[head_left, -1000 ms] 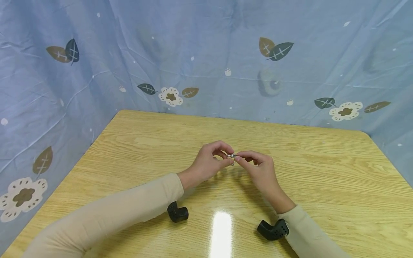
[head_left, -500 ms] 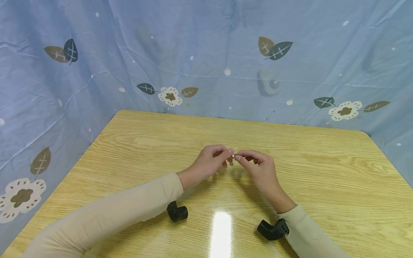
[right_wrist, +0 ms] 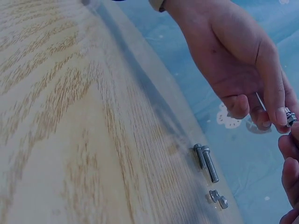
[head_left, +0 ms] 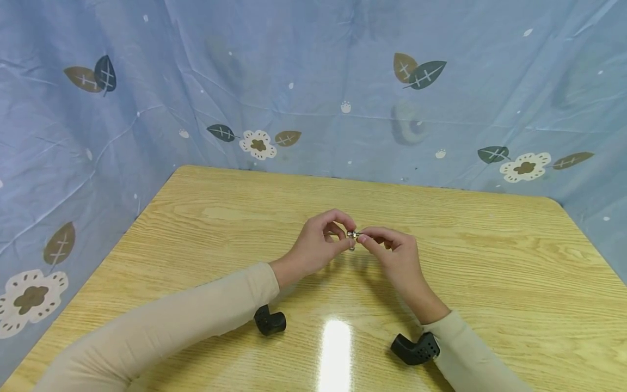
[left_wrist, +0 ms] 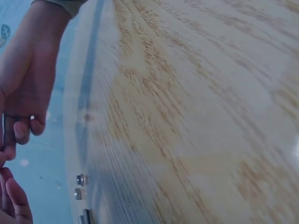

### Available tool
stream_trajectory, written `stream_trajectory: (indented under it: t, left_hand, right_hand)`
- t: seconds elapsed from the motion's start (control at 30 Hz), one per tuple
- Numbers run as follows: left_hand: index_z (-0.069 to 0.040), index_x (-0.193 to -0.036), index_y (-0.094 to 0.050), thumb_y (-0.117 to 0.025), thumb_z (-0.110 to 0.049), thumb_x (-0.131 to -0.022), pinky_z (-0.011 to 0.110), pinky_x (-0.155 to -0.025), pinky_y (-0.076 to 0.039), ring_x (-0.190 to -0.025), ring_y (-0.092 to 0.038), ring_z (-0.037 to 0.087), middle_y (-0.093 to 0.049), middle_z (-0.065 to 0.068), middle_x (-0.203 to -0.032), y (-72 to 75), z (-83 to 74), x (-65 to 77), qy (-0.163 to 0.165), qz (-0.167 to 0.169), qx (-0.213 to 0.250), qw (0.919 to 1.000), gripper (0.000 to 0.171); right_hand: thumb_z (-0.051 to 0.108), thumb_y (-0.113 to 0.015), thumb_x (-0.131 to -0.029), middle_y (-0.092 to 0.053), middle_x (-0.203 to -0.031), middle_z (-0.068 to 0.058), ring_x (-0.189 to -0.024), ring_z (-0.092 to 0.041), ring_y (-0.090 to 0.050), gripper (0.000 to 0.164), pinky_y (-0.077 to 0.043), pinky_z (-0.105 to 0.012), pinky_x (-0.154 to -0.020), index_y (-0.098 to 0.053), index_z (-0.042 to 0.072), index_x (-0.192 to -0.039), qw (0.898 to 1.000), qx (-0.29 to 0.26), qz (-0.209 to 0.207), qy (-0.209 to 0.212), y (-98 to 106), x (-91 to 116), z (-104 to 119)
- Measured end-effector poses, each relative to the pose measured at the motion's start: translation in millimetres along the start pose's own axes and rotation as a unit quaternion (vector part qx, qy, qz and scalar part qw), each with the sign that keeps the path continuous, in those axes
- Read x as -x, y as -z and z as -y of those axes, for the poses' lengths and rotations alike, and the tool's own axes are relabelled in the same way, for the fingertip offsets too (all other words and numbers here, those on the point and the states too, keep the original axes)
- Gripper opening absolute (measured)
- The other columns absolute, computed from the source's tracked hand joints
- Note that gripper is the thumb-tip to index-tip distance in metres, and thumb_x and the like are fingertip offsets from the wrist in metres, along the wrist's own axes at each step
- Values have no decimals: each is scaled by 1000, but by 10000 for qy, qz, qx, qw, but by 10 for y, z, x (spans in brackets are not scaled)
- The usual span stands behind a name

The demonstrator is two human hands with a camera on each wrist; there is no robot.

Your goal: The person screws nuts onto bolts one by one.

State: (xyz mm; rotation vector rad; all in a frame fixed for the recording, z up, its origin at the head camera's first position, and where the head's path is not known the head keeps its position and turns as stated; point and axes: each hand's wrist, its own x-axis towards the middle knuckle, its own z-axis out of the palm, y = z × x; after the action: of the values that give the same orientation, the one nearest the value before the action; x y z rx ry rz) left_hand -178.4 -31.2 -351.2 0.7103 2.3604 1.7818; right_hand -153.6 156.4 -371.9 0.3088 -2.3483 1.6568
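My right hand (head_left: 394,256) pinches a small metal bolt between thumb and forefinger, held sideways above the table. At the bolt's left end is a shiny nut (head_left: 351,234), and the thumb and forefinger of my left hand (head_left: 315,242) curl round it, one tip above and one below. In the right wrist view the nut (right_wrist: 290,117) shows at the fingertips of my right hand (right_wrist: 243,65), with the left fingers (right_wrist: 292,149) close under it. The left wrist view has my left hand (left_wrist: 32,70) at the edge; the held bolt is hidden there.
Two loose bolts (right_wrist: 209,163) lie side by side on the wooden table (right_wrist: 93,140), with two nuts (right_wrist: 218,199) beside them. Black wrist mounts (head_left: 416,349) hang under both forearms. A blue patterned curtain (head_left: 313,81) surrounds the table's back and sides.
My left thumb and forefinger came together over the nut half a second ago, then spread apart round it again. The right hand has kept its pinch in almost the same place.
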Motion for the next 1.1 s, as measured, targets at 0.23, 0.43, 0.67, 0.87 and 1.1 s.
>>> stream_trajectory:
  t: [0.23, 0.43, 0.67, 0.87, 1.1]
  left_hand:
    - [-20, -101, -64, -68, -19, -91, 33, -72, -52, -87, -63, 18, -64, -2, -104, 8, 22, 0, 235, 57, 41, 9997, 11]
    - [-11, -101, -67, -57, -32, -99, 43, -76, -53, -84, -62, 36, -66, 14, -100, 2, 22, -10, 619, 257, 126, 9977, 24]
    - [-17, -111, -63, -65, -22, -94, 30, -63, -49, -83, -64, 26, -62, 2, -112, 3, 7, 1, 408, 158, 196, 9989, 17]
    - [-17, -105, -64, -67, -10, -91, 25, -57, -45, -77, -61, 16, -61, -2, -108, -4, 19, -8, -105, 105, 96, 9998, 17]
    - [-20, -103, -64, -66, -17, -93, 27, -60, -47, -76, -59, 19, -62, -2, -103, -13, 11, -1, 93, 86, -18, 9999, 10]
  right_hand:
    - [21, -68, -92, -70, -90, 17, -74, -11, -51, 15, -38, -27, -66, -76, 10, -98, 10000, 7, 11, -44, 0, -4, 6]
    - [22, -68, -92, -72, -92, 9, -76, -11, -56, 15, -42, -25, -66, -76, 11, -99, 9999, -80, 78, -35, 2, -7, 8]
    - [23, -67, -92, -72, -92, 9, -75, -11, -53, 15, -39, -26, -64, -76, 12, -98, 10000, -8, -5, -97, 9, -8, 18]
    - [21, -68, -92, -71, -90, 15, -75, -10, -54, 14, -37, -27, -64, -76, 11, -97, 9999, -69, -16, -76, 8, -7, 11]
    - [22, -68, -92, -70, -90, 15, -75, -10, -54, 15, -38, -26, -65, -76, 11, -98, 9999, -40, -12, -102, 9, -10, 4]
